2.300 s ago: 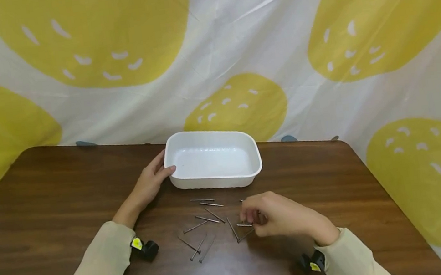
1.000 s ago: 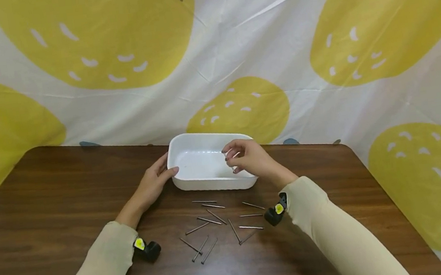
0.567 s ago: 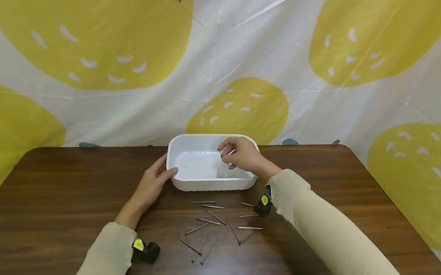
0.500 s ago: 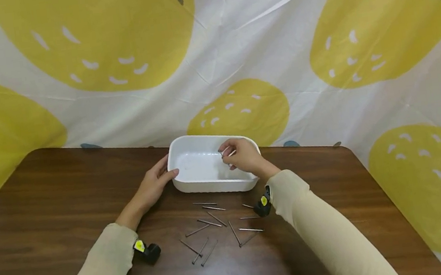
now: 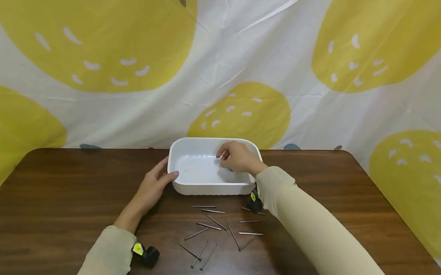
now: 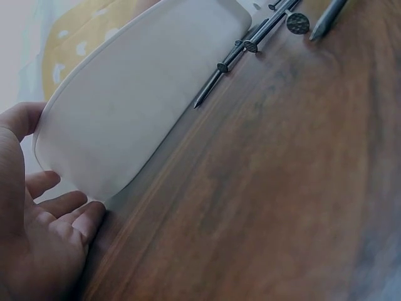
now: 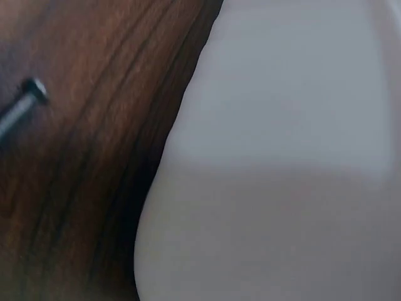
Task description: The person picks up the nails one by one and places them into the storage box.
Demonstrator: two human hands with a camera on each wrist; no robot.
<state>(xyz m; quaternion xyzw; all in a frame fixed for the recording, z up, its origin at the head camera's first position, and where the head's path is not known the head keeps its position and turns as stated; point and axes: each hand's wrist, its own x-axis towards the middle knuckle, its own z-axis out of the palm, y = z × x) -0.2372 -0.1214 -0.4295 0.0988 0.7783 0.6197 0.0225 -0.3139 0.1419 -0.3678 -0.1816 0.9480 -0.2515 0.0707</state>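
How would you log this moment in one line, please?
left hand: holds white tray at left end | right hand: pinches nail over tray | loose nails: scattered on table

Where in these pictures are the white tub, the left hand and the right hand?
White tub point(image 5: 210, 190): head view, near outer wall.
Left hand point(image 5: 152, 185): head view, back of the hand.
Right hand point(image 5: 240, 157): head view, back of the hand.

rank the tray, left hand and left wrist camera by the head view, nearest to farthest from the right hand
1. Tray: the right hand reaches into it.
2. Left hand: touching the tray's left end.
3. Left wrist camera: below the left hand in view.
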